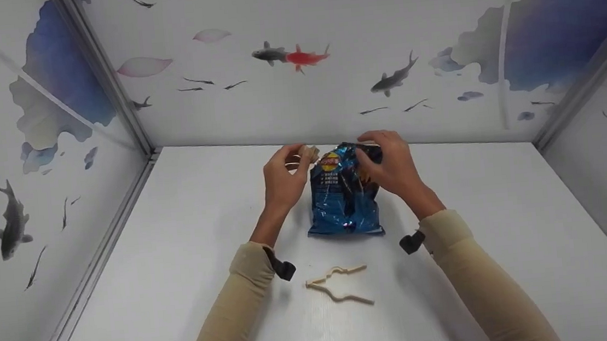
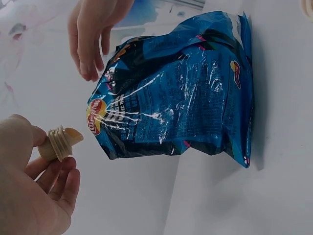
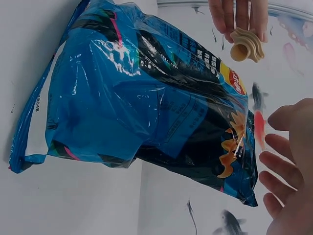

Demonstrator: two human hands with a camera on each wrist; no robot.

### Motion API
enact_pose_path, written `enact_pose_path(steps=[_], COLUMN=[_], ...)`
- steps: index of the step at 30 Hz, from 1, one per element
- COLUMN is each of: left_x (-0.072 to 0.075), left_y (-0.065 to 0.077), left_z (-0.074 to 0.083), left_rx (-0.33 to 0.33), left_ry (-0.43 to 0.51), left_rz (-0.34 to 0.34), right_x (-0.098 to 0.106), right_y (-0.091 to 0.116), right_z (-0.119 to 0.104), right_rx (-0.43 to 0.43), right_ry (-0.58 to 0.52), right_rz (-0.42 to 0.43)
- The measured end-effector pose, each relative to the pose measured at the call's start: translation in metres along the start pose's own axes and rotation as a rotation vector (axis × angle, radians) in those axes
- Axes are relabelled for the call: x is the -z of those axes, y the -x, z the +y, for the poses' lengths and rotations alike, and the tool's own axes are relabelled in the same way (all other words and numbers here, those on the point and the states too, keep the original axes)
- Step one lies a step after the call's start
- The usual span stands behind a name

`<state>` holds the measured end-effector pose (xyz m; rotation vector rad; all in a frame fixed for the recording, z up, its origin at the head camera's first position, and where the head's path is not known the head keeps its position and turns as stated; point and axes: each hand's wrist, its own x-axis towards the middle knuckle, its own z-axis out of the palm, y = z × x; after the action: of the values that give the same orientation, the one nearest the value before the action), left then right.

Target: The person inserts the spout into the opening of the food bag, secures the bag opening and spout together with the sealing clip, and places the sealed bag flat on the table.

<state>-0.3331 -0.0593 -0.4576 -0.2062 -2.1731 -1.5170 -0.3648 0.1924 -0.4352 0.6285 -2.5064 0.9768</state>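
From the wearer's head, the desk is viewed from above, forward and down, at the farthest remove, and the back wall is taken in. From each wrist, the blue bag is seen close up and sideways. The bag, the left hand and the right hand are shared by all three views.

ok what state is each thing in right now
Glossy blue plastic chip bag: upright, creased; whether opened, unclear
Round ridged beige spout: pinched, clear of the bag
Thin beige V-shaped clip: spread, lying on white table
Left grip: pinching the spout
Right grip: fingers apart, holding nothing
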Motion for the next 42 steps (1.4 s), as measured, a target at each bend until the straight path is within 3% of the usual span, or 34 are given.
enact_pose_path(steps=[6, 26, 42], left_x=[-0.002, -0.001, 0.001], left_y=[-0.001, 0.003, 0.005], left_z=[0.0, 0.011, 0.005], left_rx=[0.009, -0.038, -0.058], left_ry=[0.003, 0.009, 0.063], left_rz=[-0.015, -0.122, -0.173], right_x=[0.0, 0.007, 0.014], right_y=[0.001, 0.003, 0.01], right_z=[0.003, -0.017, -0.023], right_rx=[-0.071, 0.019, 0.033], right_ry=[0.021, -0.057, -0.075], right_rz=[-0.097, -0.065, -0.071])
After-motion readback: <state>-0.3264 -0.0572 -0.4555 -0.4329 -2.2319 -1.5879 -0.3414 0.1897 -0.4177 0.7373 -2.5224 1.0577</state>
